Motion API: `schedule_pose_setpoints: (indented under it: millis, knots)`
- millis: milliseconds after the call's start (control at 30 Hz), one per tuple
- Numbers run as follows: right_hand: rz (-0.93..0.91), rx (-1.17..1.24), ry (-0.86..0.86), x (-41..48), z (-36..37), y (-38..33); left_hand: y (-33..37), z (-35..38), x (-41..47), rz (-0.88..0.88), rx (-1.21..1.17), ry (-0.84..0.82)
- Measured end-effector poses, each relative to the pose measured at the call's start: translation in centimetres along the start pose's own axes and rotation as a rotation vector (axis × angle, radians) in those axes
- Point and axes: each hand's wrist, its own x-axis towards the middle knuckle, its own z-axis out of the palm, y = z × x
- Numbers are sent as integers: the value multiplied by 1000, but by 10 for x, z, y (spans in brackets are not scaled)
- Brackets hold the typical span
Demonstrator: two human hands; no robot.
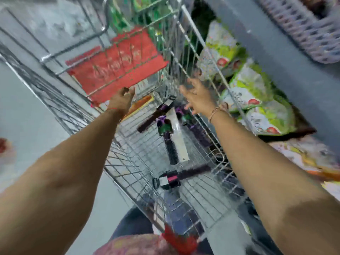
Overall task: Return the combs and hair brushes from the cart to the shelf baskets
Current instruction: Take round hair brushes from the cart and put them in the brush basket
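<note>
Over the wire-mesh cart point(128, 168) at frame centre, the left hand point(122, 102) curls loosely and the right hand point(197, 100) spreads wide, both empty, above bristly cylindrical hair brushes point(170, 144) lying on its grid floor beside a flat red plastic flap point(117, 65).

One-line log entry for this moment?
stage: reaching into cart | left hand: empty, near red flap | right hand: open, empty | brushes: on cart floor
</note>
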Motion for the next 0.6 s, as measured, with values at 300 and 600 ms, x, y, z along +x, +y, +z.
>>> schedule_pose_setpoints:
  millis: [300, 600]
  knots:
    - [236, -148, -149, 65, 45, 108, -44, 71, 47, 193, 497, -222]
    - [-799, -1088, -631, 81, 96, 118, -44, 121, 118, 286, 596, -190]
